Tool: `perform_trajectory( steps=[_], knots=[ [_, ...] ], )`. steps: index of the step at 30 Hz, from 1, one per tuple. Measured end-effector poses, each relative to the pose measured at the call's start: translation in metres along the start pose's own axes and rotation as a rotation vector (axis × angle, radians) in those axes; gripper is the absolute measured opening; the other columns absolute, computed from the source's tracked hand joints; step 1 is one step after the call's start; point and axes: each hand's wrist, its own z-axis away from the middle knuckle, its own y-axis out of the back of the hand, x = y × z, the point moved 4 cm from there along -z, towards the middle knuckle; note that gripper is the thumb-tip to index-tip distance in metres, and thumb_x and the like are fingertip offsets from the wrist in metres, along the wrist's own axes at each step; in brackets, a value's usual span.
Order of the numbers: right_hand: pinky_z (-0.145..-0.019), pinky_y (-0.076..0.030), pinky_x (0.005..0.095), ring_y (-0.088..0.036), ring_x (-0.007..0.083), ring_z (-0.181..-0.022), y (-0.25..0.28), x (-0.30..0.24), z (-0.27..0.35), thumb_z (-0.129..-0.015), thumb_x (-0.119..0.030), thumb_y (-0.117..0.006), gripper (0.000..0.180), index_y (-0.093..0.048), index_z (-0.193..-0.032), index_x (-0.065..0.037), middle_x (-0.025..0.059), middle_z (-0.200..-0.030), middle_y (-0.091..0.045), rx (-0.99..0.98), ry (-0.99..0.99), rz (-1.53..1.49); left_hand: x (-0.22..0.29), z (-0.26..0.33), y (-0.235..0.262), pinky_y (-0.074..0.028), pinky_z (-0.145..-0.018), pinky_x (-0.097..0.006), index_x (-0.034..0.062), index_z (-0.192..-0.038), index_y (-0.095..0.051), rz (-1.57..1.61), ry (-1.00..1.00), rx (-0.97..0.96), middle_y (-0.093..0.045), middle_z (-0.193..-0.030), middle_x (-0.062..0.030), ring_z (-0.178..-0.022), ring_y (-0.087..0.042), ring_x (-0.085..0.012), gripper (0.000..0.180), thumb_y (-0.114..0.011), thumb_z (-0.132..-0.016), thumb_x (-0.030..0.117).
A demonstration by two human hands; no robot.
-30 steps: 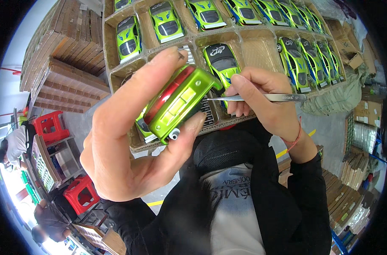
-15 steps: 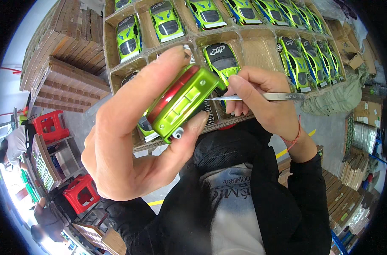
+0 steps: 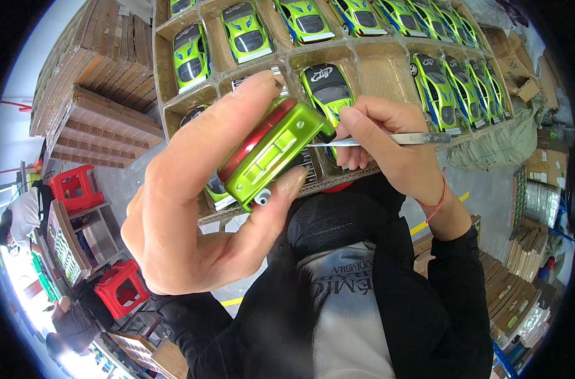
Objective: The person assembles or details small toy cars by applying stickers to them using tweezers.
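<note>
My left hand [image 3: 192, 208] grips a green toy car [image 3: 271, 155] with a red side, held up close with its underside toward me, thumb below and fingers over the top. My right hand [image 3: 395, 148] pinches metal tweezers [image 3: 388, 139], whose tips touch the car's right end. Behind both hands lies a brown cardboard tray [image 3: 369, 69] of compartments, most holding a green toy car [image 3: 246, 31] with a dark windscreen. One compartment right of my hands looks bare.
Stacks of flat cardboard [image 3: 98, 101] stand at the left. Red plastic stools [image 3: 76, 186] and another person [image 3: 22, 218] are at the far left edge. More boxes [image 3: 540, 189] pile up at the right. My dark sleeves and printed shirt [image 3: 344, 303] fill the lower middle.
The green toy car has tilted slightly in my left hand and sits a little higher. The tweezers stay at its right end.
</note>
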Motion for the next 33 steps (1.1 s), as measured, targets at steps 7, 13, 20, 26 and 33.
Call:
perform_trajectory(
  steps=[7, 13, 20, 26, 33],
  knots=[
    [-0.053, -0.046, 0.0216, -0.058, 0.0061, -0.057, -0.0002, -0.0014, 0.0003, -0.099, -0.021, -0.057, 0.028, -0.065, -0.083, 0.001, 0.0045, -0.067, -0.065, 0.003, 0.014, -0.006, -0.0008, 0.0, 0.0002, -0.044, -0.103, -0.039, -0.0132, -0.139, -0.034, -0.014, -0.026, -0.009, -0.056, -0.125, -0.0386, -0.118, -0.06, -0.0347, 0.061, -0.06, -0.083, -0.012],
    [-0.053, -0.046, 0.0215, -0.058, 0.0066, -0.057, -0.0003, -0.0015, 0.0002, -0.099, -0.021, -0.056, 0.029, -0.065, -0.082, 0.001, 0.0047, -0.067, -0.065, 0.007, 0.006, 0.007, 0.0001, -0.0004, 0.0007, -0.045, -0.103, -0.039, -0.0135, -0.138, -0.034, 0.0, -0.017, -0.003, -0.056, -0.124, -0.0385, -0.117, -0.06, -0.0343, 0.06, -0.06, -0.084, -0.012],
    [-0.052, -0.046, 0.0216, -0.058, 0.0067, -0.056, 0.0001, -0.0014, -0.0002, -0.099, -0.02, -0.056, 0.029, -0.064, -0.081, 0.001, 0.0051, -0.066, -0.064, 0.001, 0.018, 0.006, 0.0008, 0.0003, -0.0014, -0.046, -0.102, -0.039, -0.0132, -0.138, -0.034, -0.014, -0.014, 0.013, -0.056, -0.124, -0.0388, -0.117, -0.06, -0.0338, 0.06, -0.06, -0.084, -0.012],
    [-0.052, -0.046, 0.0217, -0.058, 0.0068, -0.056, 0.0003, -0.0015, 0.0, -0.099, -0.02, -0.056, 0.029, -0.064, -0.081, 0.001, 0.0053, -0.066, -0.065, -0.001, 0.018, 0.015, 0.0004, -0.0002, -0.0006, -0.046, -0.102, -0.038, -0.0135, -0.138, -0.034, 0.004, -0.018, 0.0, -0.055, -0.125, -0.0389, -0.117, -0.061, -0.0338, 0.06, -0.06, -0.084, -0.012],
    [-0.052, -0.046, 0.0217, -0.058, 0.0067, -0.056, 0.0003, -0.0018, 0.0, -0.099, -0.02, -0.056, 0.029, -0.065, -0.081, 0.001, 0.0052, -0.066, -0.065, -0.001, 0.003, -0.015, -0.0004, -0.0003, -0.0007, -0.045, -0.103, -0.038, -0.0148, -0.138, -0.032, 0.011, -0.052, -0.007, -0.055, -0.125, -0.0394, -0.118, -0.06, -0.0347, 0.059, -0.058, -0.085, -0.012]
  ],
)
